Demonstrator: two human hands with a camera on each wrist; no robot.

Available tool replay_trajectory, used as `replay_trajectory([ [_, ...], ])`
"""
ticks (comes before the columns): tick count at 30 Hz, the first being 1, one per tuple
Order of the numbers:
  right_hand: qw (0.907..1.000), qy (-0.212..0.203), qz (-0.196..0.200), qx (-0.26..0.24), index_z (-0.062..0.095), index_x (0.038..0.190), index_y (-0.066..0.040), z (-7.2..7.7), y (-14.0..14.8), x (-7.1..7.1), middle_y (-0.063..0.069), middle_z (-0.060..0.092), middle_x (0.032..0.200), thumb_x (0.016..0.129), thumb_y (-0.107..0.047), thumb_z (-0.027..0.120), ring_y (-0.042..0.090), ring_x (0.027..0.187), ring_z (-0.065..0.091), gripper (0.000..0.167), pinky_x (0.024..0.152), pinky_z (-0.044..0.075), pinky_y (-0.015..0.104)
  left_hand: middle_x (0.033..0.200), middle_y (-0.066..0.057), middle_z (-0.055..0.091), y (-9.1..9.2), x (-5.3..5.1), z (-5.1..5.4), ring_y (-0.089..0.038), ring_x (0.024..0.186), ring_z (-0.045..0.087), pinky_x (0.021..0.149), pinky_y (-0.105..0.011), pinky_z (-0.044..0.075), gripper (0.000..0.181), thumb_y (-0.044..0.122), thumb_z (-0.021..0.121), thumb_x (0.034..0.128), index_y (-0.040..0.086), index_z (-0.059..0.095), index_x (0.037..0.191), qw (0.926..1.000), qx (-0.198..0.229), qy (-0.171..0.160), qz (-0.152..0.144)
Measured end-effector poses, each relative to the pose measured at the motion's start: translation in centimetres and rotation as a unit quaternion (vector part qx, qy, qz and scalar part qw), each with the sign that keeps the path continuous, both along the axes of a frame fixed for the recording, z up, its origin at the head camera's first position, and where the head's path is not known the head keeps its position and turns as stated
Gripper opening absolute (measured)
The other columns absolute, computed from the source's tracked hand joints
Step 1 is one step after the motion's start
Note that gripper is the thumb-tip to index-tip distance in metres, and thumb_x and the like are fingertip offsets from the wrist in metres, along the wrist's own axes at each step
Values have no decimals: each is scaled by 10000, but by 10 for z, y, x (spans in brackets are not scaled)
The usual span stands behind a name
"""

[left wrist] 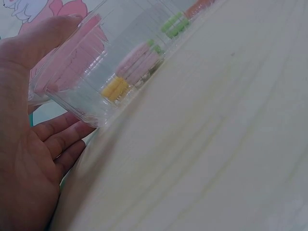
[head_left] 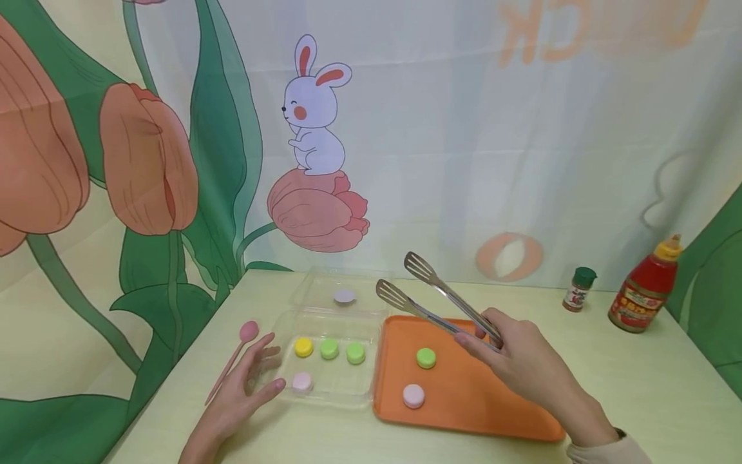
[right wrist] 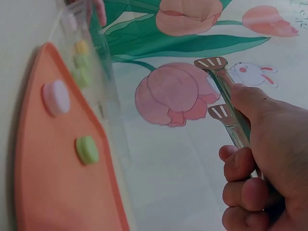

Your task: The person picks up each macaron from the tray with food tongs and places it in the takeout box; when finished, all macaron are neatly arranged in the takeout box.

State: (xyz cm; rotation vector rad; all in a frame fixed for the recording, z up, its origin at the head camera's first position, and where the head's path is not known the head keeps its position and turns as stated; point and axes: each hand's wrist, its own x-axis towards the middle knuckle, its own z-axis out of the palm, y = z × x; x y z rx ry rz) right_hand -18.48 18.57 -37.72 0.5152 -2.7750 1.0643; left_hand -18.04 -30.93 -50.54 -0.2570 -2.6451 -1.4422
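Observation:
My right hand [head_left: 524,361] grips a pair of metal tongs [head_left: 446,293] with slotted ends, held above the orange tray [head_left: 475,406]. The tongs' ends are spread apart with nothing between them. On the tray lie a green macaron [head_left: 426,358] and a pink macaron [head_left: 414,396]. To its left stands a clear plastic box [head_left: 342,386], lid folded back, holding a yellow macaron [head_left: 304,347], two green macarons [head_left: 329,348] and a pink macaron [head_left: 302,382]. At the box's left side my left hand [head_left: 240,386] has its fingers spread, thumb near the front corner.
A pink spoon [head_left: 248,332] lies left of the box, partly behind my left hand. At the back right stand a green-capped spice jar [head_left: 578,290] and a red sauce bottle [head_left: 643,290]. A printed curtain [head_left: 429,161] hangs behind the table.

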Motion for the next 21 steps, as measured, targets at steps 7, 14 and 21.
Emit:
replay_trajectory([
  [7, 9993, -192, -165, 273, 604, 960, -172, -20, 18, 5, -83, 426, 631, 1062, -578, 714, 55, 529, 379, 432, 492, 318, 250, 1605, -116, 608, -1, 1, -1, -332, 1470, 613, 1241, -482, 427, 824, 288, 800, 1055, 241, 345, 1740, 10000, 39, 28, -22],
  [14, 9961, -778, -228, 350, 617, 963, -160, -38, 28, 12, -67, 501, 660, 1045, -584, 732, 80, 565, 431, 447, 523, 343, 247, 1605, -132, 605, -2, 1, -2, -341, 1465, 616, 1218, -330, 425, 825, 260, 801, 1054, 212, 344, 1739, 9999, 68, 107, -73],
  [21, 9871, -1383, -282, 752, 602, 934, -170, -58, 28, 22, -33, 487, 689, 1022, -585, 760, 132, 600, 461, 452, 543, 357, 266, 1608, -137, 602, -2, 1, -2, -349, 1470, 611, 1232, -425, 431, 810, 270, 795, 1058, 279, 347, 1733, 9999, 74, 88, -68],
])
